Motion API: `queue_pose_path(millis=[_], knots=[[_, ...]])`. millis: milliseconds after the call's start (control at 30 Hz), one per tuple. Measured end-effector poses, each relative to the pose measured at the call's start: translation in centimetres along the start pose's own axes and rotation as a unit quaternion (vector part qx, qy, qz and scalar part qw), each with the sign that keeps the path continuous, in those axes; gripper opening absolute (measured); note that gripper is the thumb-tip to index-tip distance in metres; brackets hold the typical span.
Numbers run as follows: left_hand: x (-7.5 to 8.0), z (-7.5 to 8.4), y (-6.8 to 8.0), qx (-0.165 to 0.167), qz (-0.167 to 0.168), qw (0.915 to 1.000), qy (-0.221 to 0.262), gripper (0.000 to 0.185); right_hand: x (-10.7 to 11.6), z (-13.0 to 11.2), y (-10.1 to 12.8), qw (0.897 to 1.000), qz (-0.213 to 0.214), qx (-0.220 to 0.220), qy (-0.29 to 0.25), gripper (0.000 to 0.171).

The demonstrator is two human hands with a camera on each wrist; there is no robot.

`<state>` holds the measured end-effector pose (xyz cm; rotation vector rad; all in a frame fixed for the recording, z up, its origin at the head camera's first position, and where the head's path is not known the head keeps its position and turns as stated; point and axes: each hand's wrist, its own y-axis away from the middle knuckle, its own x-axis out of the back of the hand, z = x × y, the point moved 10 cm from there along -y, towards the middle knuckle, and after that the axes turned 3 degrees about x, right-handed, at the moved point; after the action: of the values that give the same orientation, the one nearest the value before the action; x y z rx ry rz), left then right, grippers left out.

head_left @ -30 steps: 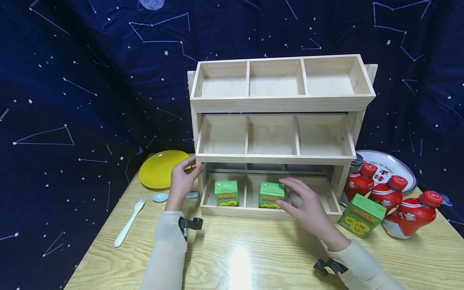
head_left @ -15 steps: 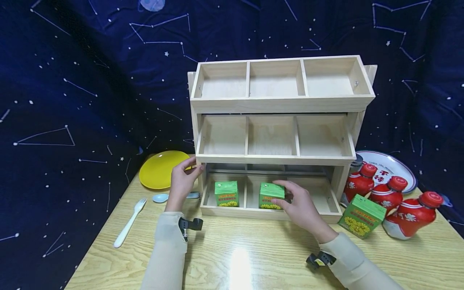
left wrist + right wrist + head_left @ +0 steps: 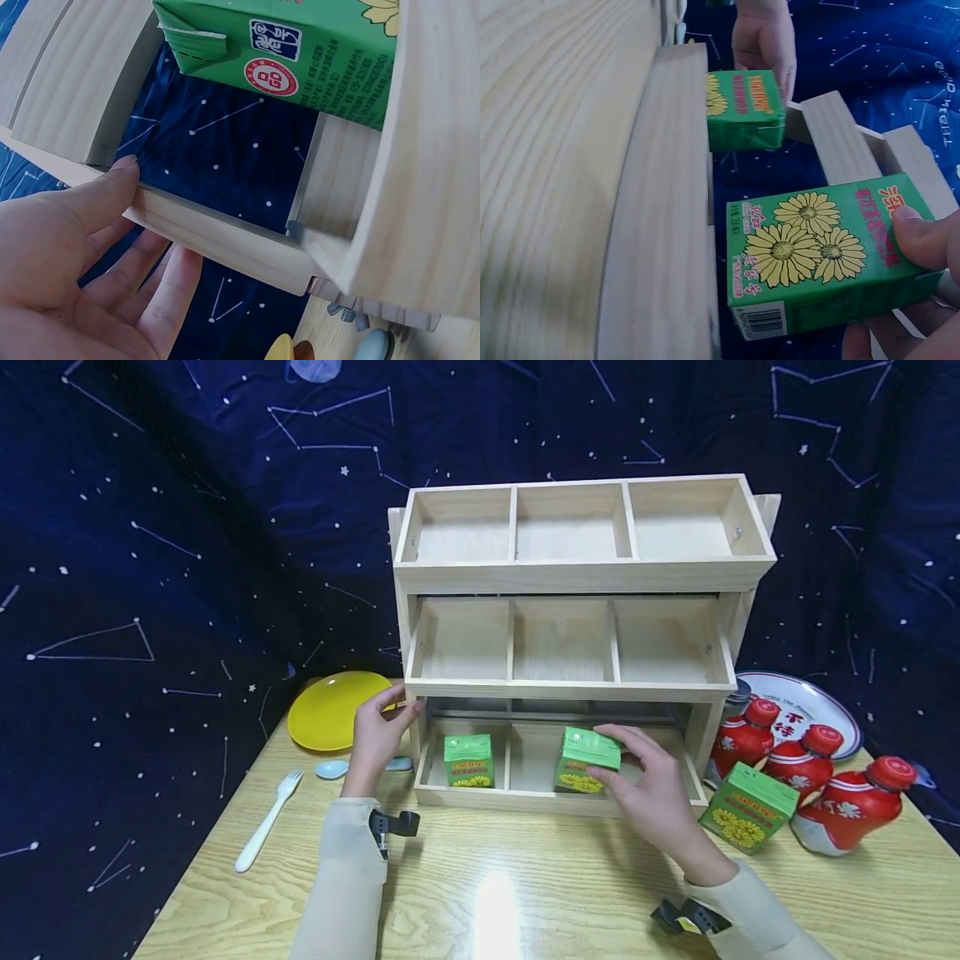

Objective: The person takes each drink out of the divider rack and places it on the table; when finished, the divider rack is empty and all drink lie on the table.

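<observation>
A three-tier wooden rack (image 3: 577, 578) with divided compartments stands on the table. My left hand (image 3: 377, 735) holds its left upright, thumb on one face and fingers behind, as the left wrist view shows. In my right hand (image 3: 651, 789) is a green juice carton (image 3: 587, 762) with yellow flowers, pinched by its right side between thumb and fingers. This carton is slightly tilted and raised in the bottom tier, towards the right of the middle compartment; it hides the right divider there. A second green carton (image 3: 468, 762) sits in the bottom-left compartment.
On the right stand another green carton (image 3: 750, 807), several red bottles (image 3: 847, 806) and a white plate (image 3: 806, 706) behind. A yellow plate (image 3: 330, 710), a pale fork (image 3: 270, 820) and a blue spoon (image 3: 332, 769) lie left of the rack.
My right hand has closed round the middle carton, then lifted it a little and shifted it right. My left hand has stayed on the upright.
</observation>
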<state>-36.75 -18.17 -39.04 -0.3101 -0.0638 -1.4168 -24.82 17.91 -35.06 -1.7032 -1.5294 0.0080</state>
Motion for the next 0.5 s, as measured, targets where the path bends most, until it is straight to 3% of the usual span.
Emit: queue_pose_path(millis=[367, 500], knots=[[-0.1, -0.1, 0.0, 0.001, 0.002, 1.0000, -0.006, 0.046, 4.2, -1.0, 2.2, 0.999, 0.017, -0.016, -0.022, 0.057], [0.0, -0.1, 0.0, 0.005, 0.000, 1.0000, -0.003, 0.045, 6.1, -0.7, 3.7, 0.999, 0.016, -0.037, 0.013, 0.058]])
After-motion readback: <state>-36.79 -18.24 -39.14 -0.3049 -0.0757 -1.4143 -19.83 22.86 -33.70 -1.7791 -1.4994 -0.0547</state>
